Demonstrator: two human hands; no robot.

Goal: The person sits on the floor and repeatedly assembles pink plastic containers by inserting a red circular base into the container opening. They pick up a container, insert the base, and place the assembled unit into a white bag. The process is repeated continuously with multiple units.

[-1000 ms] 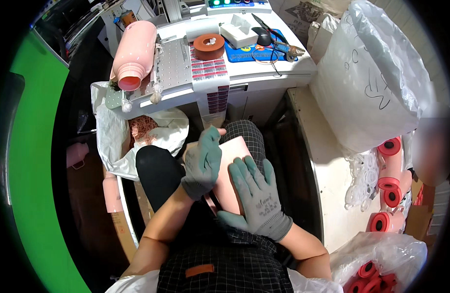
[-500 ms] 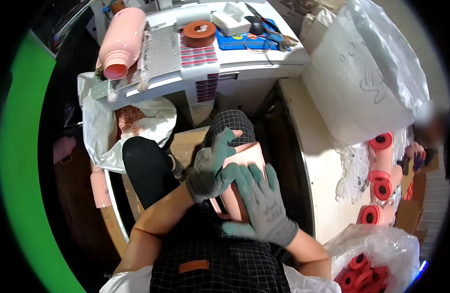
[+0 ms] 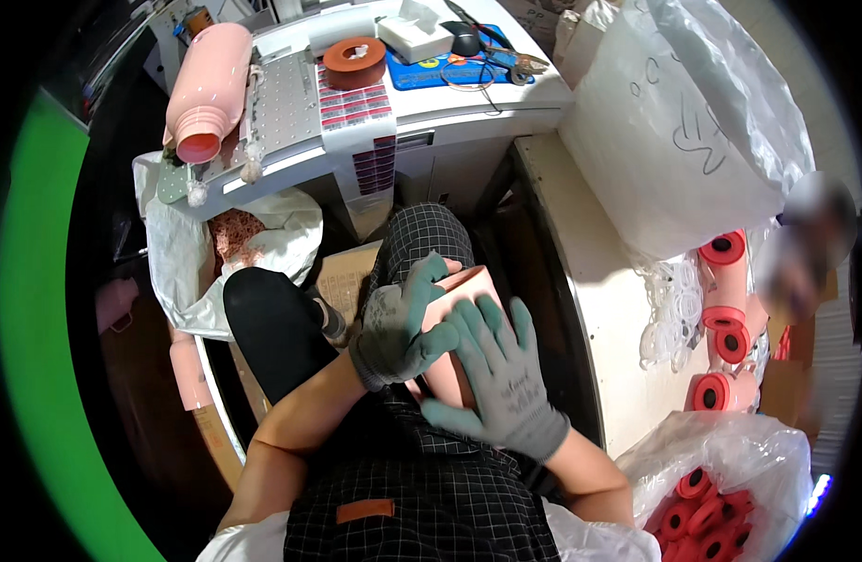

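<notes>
On my lap rests a pink plastic cup-like piece (image 3: pixel 449 377), with one rim toward my knees and its middle hidden under both gloves. My left hand (image 3: pixel 400 323), in a grey glove with green fingertips, grips it along the left side, closed round it. Across its top and right side lies my right hand (image 3: pixel 502 375) in a matching glove, fingers stretched out and spread, thumb over the near end. The black checked apron (image 3: pixel 375 468) lies beneath it.
Ahead is a white bench (image 3: pixel 431 112) with a pink bottle (image 3: pixel 211 84) and a tape roll (image 3: pixel 354 64). A white bag (image 3: pixel 290 234) holds pink shavings. Right, a shelf (image 3: pixel 590 281) carries a large sack (image 3: pixel 674 140). Nearer lies a clear bag (image 3: pixel 777 450) of red parts.
The whole view has shifted slightly. My right hand's thumb now rests across the near end of the pink piece, covering more of it. My left hand keeps its hold.
</notes>
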